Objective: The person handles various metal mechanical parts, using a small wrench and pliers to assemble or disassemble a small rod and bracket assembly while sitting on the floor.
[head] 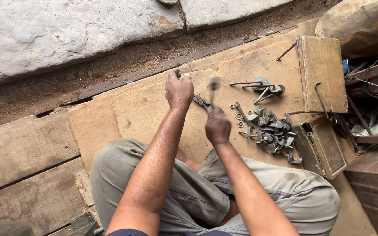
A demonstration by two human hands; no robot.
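Note:
I sit cross-legged on a tan board (141, 109). My left hand (179, 89) is closed around a small part pressed down on the board; the part itself is hidden by the fingers. My right hand (218, 126) grips a hammer (214, 85) that is raised and blurred by motion, its head just right of my left hand. Pliers (203, 102) lie on the board between the two hands.
A pile of small grey metal pieces (273, 131) and a few washers (238, 116) lie to the right. Beyond them stands an open wooden box (322, 74) with its lid up. Stone slabs (66, 30) and dirt lie ahead, wooden planks (22, 148) to the left.

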